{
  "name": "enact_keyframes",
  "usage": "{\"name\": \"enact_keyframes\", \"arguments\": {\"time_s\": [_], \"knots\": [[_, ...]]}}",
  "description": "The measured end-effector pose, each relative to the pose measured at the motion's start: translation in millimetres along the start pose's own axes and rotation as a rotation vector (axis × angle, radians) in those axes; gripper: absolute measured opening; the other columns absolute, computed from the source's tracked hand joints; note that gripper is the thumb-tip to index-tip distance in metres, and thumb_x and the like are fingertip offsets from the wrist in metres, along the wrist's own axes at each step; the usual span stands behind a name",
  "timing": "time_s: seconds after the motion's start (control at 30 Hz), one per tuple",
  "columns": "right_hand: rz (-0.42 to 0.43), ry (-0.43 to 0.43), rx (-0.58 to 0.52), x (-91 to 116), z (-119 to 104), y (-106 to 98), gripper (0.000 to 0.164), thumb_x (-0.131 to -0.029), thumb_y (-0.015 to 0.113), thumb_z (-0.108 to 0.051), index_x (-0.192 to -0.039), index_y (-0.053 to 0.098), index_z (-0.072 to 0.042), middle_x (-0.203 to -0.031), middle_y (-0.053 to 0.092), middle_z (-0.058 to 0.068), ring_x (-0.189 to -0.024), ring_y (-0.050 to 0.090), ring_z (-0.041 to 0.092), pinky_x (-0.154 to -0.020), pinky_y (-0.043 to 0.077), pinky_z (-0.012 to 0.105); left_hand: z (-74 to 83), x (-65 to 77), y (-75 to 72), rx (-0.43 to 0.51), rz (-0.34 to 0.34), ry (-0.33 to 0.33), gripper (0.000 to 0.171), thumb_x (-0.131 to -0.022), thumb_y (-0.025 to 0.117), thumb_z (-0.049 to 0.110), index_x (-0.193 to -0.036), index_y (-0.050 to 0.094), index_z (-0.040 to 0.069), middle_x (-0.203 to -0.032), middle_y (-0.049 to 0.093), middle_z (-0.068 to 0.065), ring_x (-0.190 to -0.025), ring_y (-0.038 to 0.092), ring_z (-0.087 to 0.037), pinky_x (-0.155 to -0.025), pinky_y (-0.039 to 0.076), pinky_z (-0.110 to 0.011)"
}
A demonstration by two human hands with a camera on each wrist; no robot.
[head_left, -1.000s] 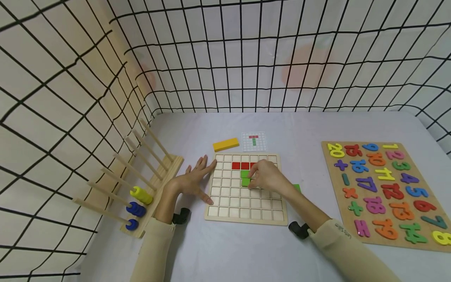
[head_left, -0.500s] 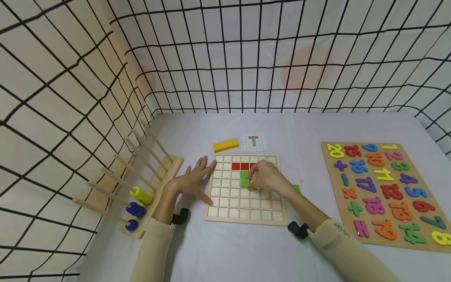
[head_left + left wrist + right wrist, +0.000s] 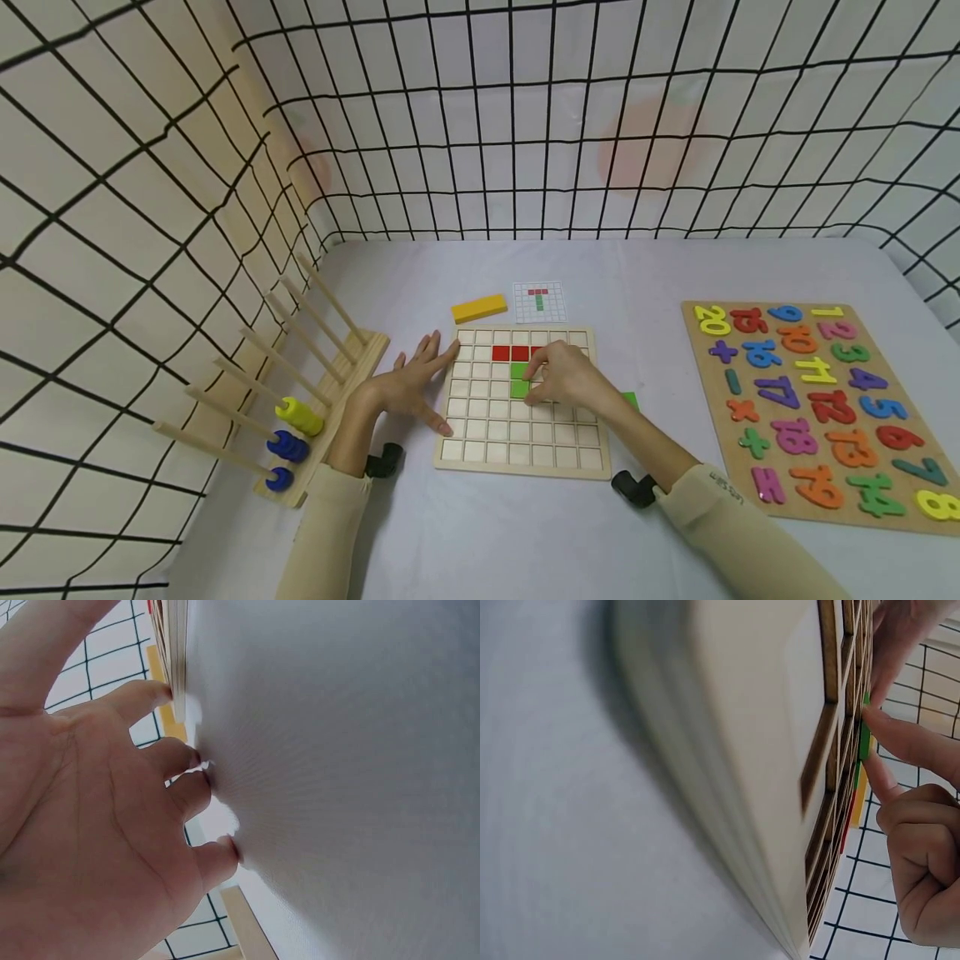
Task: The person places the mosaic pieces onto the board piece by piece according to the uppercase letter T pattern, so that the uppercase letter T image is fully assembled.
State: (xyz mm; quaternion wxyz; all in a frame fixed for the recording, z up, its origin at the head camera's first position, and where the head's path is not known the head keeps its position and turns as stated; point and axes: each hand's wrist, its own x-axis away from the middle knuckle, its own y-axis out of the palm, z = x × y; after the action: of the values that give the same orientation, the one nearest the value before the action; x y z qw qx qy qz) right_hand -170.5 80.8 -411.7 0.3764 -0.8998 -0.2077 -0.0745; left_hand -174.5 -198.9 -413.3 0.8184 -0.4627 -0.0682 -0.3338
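Note:
A square wooden grid board (image 3: 487, 429) lies flat on the table. A row of red tiles (image 3: 510, 353) sits in its upper part, partly covered by my right hand (image 3: 568, 375). Below the row, two green tiles show one under the other. The thumb and index finger of that hand pinch the lower green tile (image 3: 519, 389); in the right wrist view they meet the green tile (image 3: 865, 735) at opposite edges, other fingers curled. My left hand (image 3: 408, 385) spreads its fingers at the board's left side, index finger and thumb at the edge, remaining fingertips on the cloth (image 3: 337, 787).
Behind the board lie a yellow block (image 3: 480, 307) and a small printed card (image 3: 540, 312) with a T pattern. A green piece (image 3: 632, 399) shows beyond the right wrist. Left stands a peg rack (image 3: 367, 348) with beads; right lies a number puzzle (image 3: 703, 367). Black netting (image 3: 513, 150) surrounds the table.

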Motion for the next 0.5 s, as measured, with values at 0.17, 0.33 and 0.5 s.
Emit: {"name": "enact_keyframes", "arguments": {"time_s": [0.17,0.33,0.5], "knots": [[0.002,0.011,0.000,-0.6,-0.4,0.0,0.024,-0.074,0.090,-0.006,-0.094,0.077,-0.005,-0.062,0.051,0.000,-0.058,0.045,0.015,-0.051,0.032,0.023,-0.2,0.1,-0.2,-0.001,-0.001,0.000,0.138,-0.069,0.097,0.035,-0.168,0.002,0.017,-0.171,-0.023,-0.017,-0.160,-0.023,-0.034,-0.127,-0.011,-0.065],[-0.002,0.029,-0.014,-1.7,0.6,-0.1,0.023,-0.075,0.090,-0.007,-0.094,0.078,-0.007,-0.060,0.047,-0.001,-0.057,0.044,0.015,-0.051,0.029,0.023,0.4,0.6,0.1,-0.012,-0.003,-0.002,0.137,-0.069,0.097,0.035,-0.168,0.003,0.017,-0.171,-0.023,-0.017,-0.160,-0.022,-0.034,-0.127,-0.011,-0.064],[-0.007,0.018,-0.045,-1.8,4.0,-1.7,0.018,-0.078,0.087,-0.009,-0.094,0.079,-0.009,-0.063,0.043,-0.002,-0.060,0.041,0.014,-0.054,0.026,0.023,1.1,-0.3,0.0,-0.005,-0.005,-0.003,0.138,-0.069,0.097,0.035,-0.168,0.003,0.018,-0.171,-0.023,-0.017,-0.160,-0.023,-0.034,-0.127,-0.012,-0.064]]}}
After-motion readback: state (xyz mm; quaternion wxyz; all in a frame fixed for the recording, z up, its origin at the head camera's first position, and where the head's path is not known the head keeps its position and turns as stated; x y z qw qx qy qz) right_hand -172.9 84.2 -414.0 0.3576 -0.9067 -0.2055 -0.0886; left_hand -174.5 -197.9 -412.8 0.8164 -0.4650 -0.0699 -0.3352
